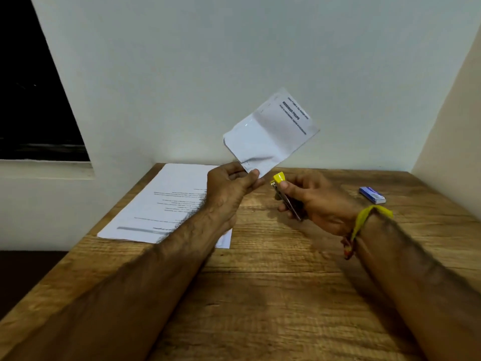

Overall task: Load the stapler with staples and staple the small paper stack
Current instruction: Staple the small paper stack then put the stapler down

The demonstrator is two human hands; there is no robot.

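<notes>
Stapling step, by the look of it. Left hand pinching small paper stack by its lower corner, raised above worktop. Right hand gripping stapler just beside that corner. Next: slide corner between jaws, squeeze.

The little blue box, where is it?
The blue box lies on the wooden table at the far right, just beyond the right hand holding the stapler.

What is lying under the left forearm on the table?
Printed sheets lie flat on the table under the forearm, their near right part covered by it. Whether anything else lies beneath cannot be seen.
</notes>
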